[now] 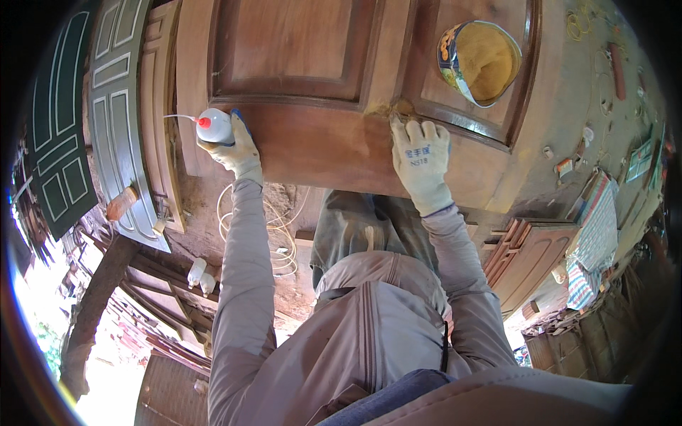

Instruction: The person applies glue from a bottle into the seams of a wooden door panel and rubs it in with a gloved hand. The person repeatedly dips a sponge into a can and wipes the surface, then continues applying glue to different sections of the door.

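Your left hand, gloved, is wrapped around a white squeeze bottle, fingers clamped on its body. The bottle lies roughly sideways, red cap and thin nozzle pointing left, off the left edge of the door. It sits just over the door's near left corner.

Your right hand, also gloved, lies flat on the door's near rail, fingers together and straight, tips pushed into a patch of yellow-brown filler at the moulding joint between the two panels. It holds nothing.

The door is brown wood, laid flat, with raised panels far of both hands. An open can with tan filler inside rests tilted on the right panel, far right of your right hand, well apart from it.

Left of the door: green panelled doors leaning or stacked. Two more white bottles on the ground near left. More brown door panels stacked near right. A coil of pale cord lies under the door's near edge.
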{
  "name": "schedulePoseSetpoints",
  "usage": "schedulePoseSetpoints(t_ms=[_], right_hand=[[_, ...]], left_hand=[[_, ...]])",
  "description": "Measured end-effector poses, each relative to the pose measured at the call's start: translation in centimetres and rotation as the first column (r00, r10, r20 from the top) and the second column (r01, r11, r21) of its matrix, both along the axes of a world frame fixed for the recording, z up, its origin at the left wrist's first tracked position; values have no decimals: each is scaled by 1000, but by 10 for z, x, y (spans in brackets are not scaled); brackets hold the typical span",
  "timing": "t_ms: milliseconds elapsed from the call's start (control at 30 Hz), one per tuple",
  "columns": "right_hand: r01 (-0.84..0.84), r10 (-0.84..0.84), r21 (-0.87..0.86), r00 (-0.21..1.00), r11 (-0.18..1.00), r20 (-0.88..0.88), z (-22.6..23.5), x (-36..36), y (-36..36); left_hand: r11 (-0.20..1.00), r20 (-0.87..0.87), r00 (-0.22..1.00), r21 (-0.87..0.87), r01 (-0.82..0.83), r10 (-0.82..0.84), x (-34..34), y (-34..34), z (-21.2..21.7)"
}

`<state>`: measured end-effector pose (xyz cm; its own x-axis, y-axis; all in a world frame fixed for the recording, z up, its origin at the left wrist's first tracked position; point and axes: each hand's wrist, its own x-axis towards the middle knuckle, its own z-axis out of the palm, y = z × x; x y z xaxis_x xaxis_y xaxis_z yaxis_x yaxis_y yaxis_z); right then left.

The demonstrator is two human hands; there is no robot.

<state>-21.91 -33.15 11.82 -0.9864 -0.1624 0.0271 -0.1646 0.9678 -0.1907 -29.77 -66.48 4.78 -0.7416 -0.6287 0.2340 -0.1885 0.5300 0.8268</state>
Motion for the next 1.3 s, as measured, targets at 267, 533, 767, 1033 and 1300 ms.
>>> schedulePoseSetpoints(t_ms=[267,533,767,1033,1300], right_hand=[[383,-337,115,894,917,-294,37,-54,93],[224,-237,328,972,918,0,1,-103,134],[279,-297,-162,950,946,-98,51,-61,73],[162,-237,-308,945,937,-225,-36,-19,-1],[98,-104,242,994,965,16,-20,9,-21]], left_hand=[[1000,27,999,24,-18,17,0,7,7],[995,3,1000,96,24,-25,-1,12,11],[1000,16,1000,-2,3,-3,4,4,7],[998,-36,998,49,47,-46,-1,7,7],[1000,13,1000,23,20,-20,1,8,8]])
